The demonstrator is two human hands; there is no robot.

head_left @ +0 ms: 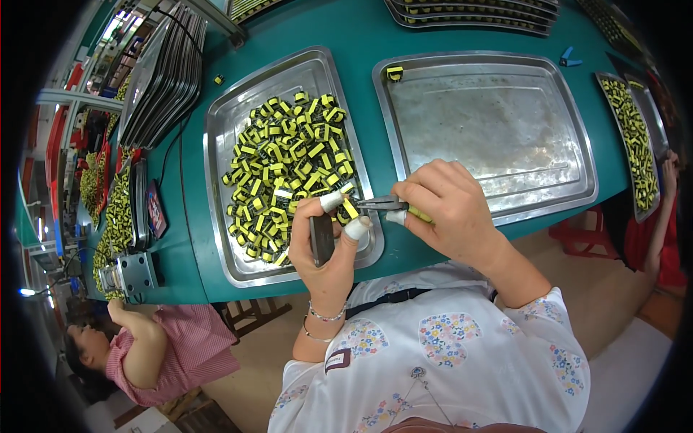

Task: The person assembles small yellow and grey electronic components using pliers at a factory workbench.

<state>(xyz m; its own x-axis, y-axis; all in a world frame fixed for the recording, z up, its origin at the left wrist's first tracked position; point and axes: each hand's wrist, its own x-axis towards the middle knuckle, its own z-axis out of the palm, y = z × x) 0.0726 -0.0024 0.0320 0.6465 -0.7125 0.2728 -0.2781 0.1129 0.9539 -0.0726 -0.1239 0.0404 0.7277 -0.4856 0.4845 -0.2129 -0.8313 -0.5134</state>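
Observation:
My left hand (326,270) pinches a small yellow-and-black transformer (349,208) between white-wrapped thumb and forefinger. A dark flat bar (322,242) also sits in that hand, against the palm. From the right, my right hand (453,209) grips needle-nose pliers (381,204), a yellow-green handle showing under the fingers. The jaws reach the transformer's edge; whether they close on a pin is too small to tell. Below my left hand, a metal tray (211,155) carries a heap of similar transformers (278,162). One transformer (394,73) stands in the far left corner of the right metal tray (491,137).
Stacked trays (162,83) rise at far left, near a loose transformer (219,79). More loaded trays (473,16) are stacked at the back. Blue-handled cutters (570,58) lie right of the trays, before another filled tray (629,137). Co-workers sit at left (173,350) and right (670,177).

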